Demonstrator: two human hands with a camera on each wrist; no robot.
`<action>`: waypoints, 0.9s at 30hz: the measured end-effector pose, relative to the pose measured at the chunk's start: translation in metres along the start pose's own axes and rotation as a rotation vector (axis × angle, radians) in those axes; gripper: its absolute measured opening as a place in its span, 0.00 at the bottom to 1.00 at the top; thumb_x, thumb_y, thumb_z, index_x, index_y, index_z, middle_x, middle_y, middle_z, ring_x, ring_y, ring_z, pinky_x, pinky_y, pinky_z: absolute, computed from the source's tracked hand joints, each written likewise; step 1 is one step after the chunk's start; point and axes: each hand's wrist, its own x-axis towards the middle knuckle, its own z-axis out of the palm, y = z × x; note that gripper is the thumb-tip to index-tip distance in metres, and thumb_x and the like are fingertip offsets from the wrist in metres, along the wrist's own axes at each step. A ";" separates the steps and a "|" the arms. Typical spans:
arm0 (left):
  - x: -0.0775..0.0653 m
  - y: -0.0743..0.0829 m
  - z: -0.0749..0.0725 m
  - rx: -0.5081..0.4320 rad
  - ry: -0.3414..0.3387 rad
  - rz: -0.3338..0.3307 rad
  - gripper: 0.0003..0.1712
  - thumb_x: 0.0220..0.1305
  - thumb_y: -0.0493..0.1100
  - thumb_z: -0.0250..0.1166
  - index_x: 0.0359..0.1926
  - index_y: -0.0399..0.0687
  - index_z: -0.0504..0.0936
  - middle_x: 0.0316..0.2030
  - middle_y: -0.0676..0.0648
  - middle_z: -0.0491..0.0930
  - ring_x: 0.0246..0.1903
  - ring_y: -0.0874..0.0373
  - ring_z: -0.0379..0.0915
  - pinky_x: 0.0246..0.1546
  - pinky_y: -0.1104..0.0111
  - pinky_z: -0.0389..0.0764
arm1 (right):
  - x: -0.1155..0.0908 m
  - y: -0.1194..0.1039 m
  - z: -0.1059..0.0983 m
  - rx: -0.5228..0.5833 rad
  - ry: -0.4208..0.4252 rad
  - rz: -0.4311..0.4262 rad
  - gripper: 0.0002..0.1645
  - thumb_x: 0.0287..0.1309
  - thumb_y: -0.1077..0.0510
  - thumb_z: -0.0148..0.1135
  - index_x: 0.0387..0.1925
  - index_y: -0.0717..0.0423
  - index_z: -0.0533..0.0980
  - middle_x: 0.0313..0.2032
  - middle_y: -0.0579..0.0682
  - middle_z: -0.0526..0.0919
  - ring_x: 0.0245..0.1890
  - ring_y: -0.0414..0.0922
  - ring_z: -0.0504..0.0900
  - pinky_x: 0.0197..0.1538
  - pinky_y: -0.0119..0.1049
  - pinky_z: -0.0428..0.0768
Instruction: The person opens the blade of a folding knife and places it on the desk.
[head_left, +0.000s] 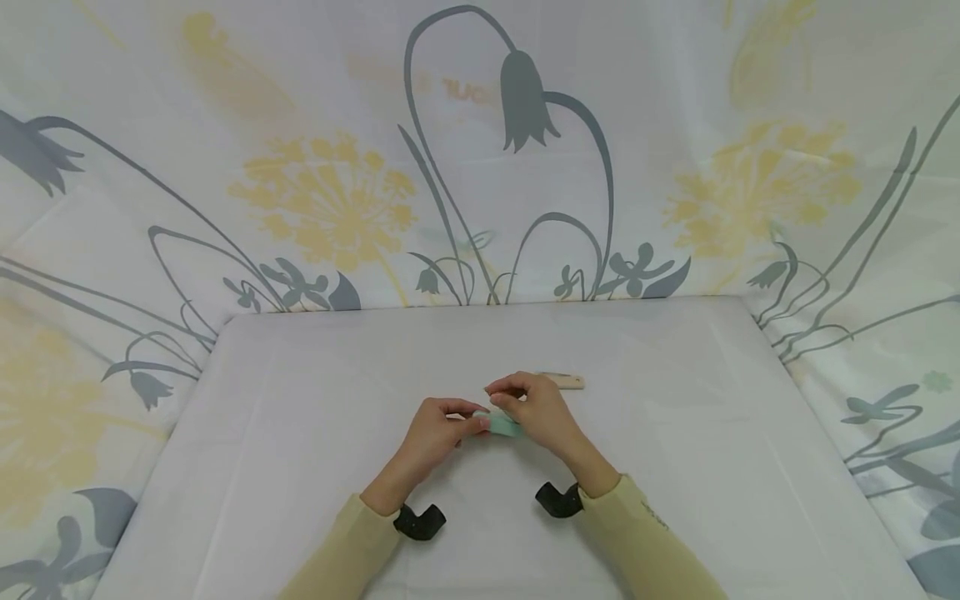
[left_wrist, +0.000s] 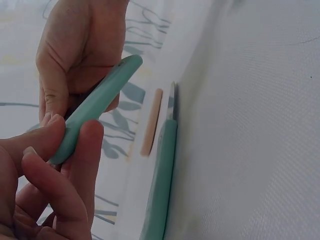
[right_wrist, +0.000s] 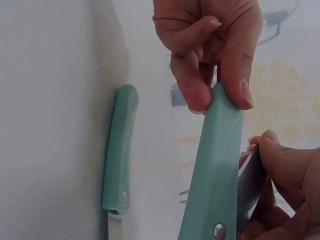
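A folding knife with a mint-green handle (right_wrist: pixel 215 160) is held up between both hands. My left hand (head_left: pixel 442 429) pinches the rounded end of the handle between thumb and fingers. On the other side, my right hand (head_left: pixel 543 412) pinches the metal blade (right_wrist: pixel 250 187), which stands partly out at an angle to the handle. Below them on the table lies a second green-handled knife (left_wrist: pixel 162 185), its blade out, touched by neither hand. Just beyond the right hand lies a knife with a beige handle (head_left: pixel 567 382).
The white-covered table (head_left: pixel 322 375) extends around the hands on all sides. Behind it hangs a flower-patterned cloth (head_left: pixel 480 183). A black curved piece (head_left: pixel 420 522) sits at each wrist, by the sleeve cuffs.
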 end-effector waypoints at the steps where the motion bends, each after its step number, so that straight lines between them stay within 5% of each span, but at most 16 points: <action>1: 0.000 0.001 0.000 -0.005 -0.001 0.000 0.11 0.60 0.42 0.72 0.42 0.42 0.89 0.29 0.44 0.87 0.26 0.54 0.74 0.22 0.73 0.68 | 0.000 0.000 -0.001 0.000 -0.003 -0.007 0.07 0.61 0.60 0.68 0.41 0.55 0.87 0.35 0.41 0.85 0.36 0.41 0.78 0.38 0.37 0.72; 9: -0.001 0.004 -0.001 -0.007 0.031 -0.008 0.12 0.59 0.44 0.73 0.42 0.44 0.89 0.27 0.44 0.87 0.29 0.52 0.78 0.23 0.73 0.68 | 0.001 -0.002 -0.012 0.030 0.003 -0.017 0.09 0.63 0.61 0.67 0.44 0.56 0.86 0.40 0.46 0.86 0.39 0.43 0.80 0.42 0.37 0.75; 15: -0.001 0.001 -0.006 -0.020 0.050 -0.008 0.14 0.59 0.43 0.73 0.45 0.41 0.88 0.27 0.45 0.87 0.34 0.56 0.82 0.26 0.71 0.72 | 0.002 0.004 -0.018 0.125 0.032 0.067 0.10 0.63 0.62 0.66 0.46 0.60 0.84 0.39 0.52 0.86 0.37 0.45 0.81 0.37 0.32 0.79; 27: -0.002 0.000 -0.017 -0.095 0.096 -0.007 0.17 0.60 0.41 0.73 0.47 0.36 0.87 0.35 0.45 0.85 0.33 0.54 0.86 0.27 0.70 0.72 | 0.000 0.011 -0.031 0.351 0.087 0.192 0.15 0.64 0.67 0.63 0.50 0.72 0.76 0.41 0.57 0.81 0.39 0.46 0.81 0.41 0.38 0.84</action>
